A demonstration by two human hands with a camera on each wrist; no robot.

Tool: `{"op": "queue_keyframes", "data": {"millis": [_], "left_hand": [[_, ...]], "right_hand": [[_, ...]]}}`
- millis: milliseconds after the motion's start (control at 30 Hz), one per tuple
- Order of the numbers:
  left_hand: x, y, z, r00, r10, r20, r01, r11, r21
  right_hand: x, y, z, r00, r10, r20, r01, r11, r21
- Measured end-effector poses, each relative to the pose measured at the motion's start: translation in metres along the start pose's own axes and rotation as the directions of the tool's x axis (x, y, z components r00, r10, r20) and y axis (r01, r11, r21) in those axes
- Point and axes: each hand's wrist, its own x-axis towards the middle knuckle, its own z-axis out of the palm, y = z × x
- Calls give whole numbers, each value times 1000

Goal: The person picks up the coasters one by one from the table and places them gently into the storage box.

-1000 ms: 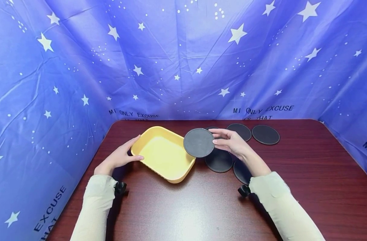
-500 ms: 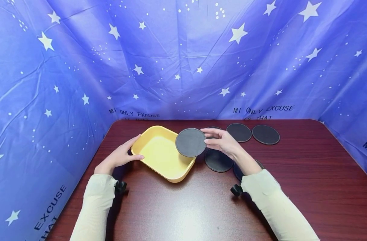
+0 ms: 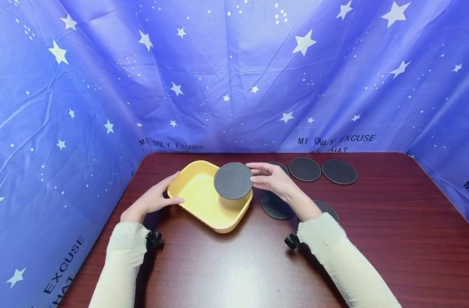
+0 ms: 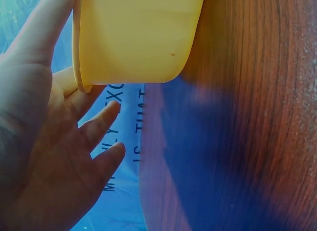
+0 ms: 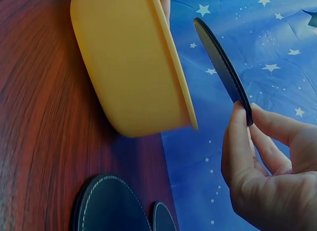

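Observation:
A yellow rectangular bin (image 3: 196,199) stands on the table, its inside bare where I can see it. My left hand (image 3: 151,202) holds its left end, thumb on the near rim and fingers round the far side; the left wrist view shows two fingers (image 4: 101,124) extended off the bin wall (image 4: 133,42). Above the bin's right part, my right hand (image 3: 274,182) pinches a round black coaster (image 3: 233,181) by its right edge. Seen edge-on in the right wrist view, that coaster (image 5: 222,67) is tilted and apart from the bin rim (image 5: 181,77).
Several more black stitched coasters lie flat on the reddish-brown table (image 3: 396,222): two at the back (image 3: 304,169) and back right (image 3: 339,172), others (image 3: 277,207) partly hidden by my right hand and sleeve (image 3: 323,231). A blue star-patterned curtain (image 3: 234,77) surrounds the table's back and sides.
My right hand has carried the coaster leftward, from the bin's right edge to over its interior. The left hand and the bin stay nearly still.

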Motion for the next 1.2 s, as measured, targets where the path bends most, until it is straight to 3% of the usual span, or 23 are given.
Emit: {"op": "queue_keyframes", "data": {"millis": [833,1200], "left_hand": [[-1,1,0,1000,8,-5,-8,1000,-6],[-1,1,0,1000,8,-6,-8,1000,-26]], "right_hand": [[23,3,44,1000,-7,-7,7,1000,-19],[31,9,65,999,-37,-22,35,995,-93]]}}
